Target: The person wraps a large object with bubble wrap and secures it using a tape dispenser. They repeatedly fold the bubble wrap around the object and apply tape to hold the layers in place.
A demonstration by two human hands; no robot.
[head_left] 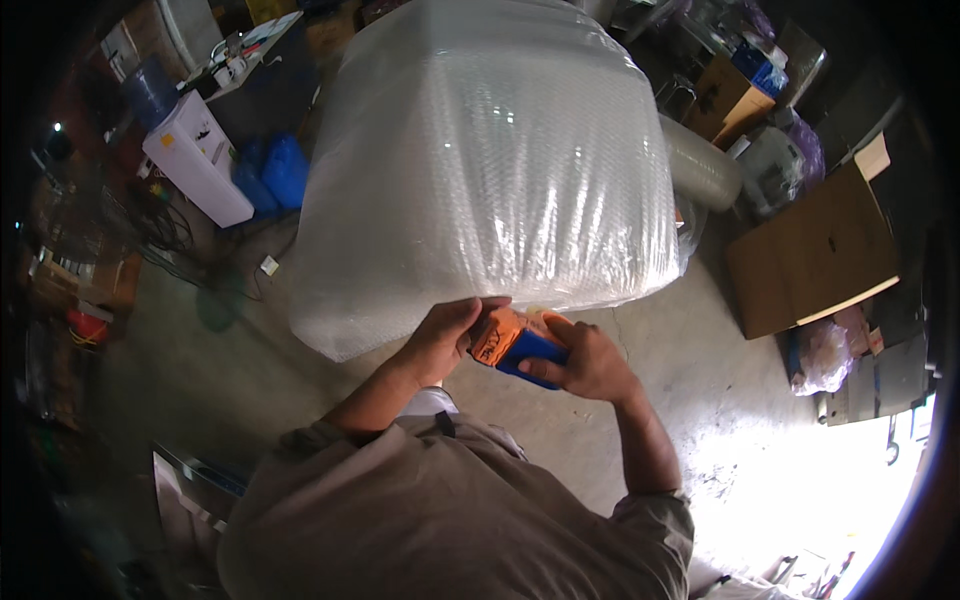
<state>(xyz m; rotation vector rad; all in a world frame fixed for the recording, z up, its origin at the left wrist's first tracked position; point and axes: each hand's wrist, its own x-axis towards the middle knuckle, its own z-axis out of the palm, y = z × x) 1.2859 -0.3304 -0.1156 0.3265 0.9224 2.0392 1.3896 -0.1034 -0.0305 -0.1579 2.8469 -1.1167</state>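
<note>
An orange and blue tape dispenser is held at the front edge of a big bundle in bubble wrap. My right hand is closed round its right end, thumb across the blue side. Behind the right fingers a pale, yellowish round part, perhaps the tape roll, shows a little. My left hand grips the orange left end, its fingertips reaching over the far side next to the wrap. Some of the left fingers are hidden behind the dispenser. Glossy, wrinkled film covers the bundle's right part.
A white water dispenser and blue jerrycans stand at the left, with cables on the concrete floor. To the right are a roll of wrap, a large cardboard box and plastic bags. Bright light falls on the floor lower right.
</note>
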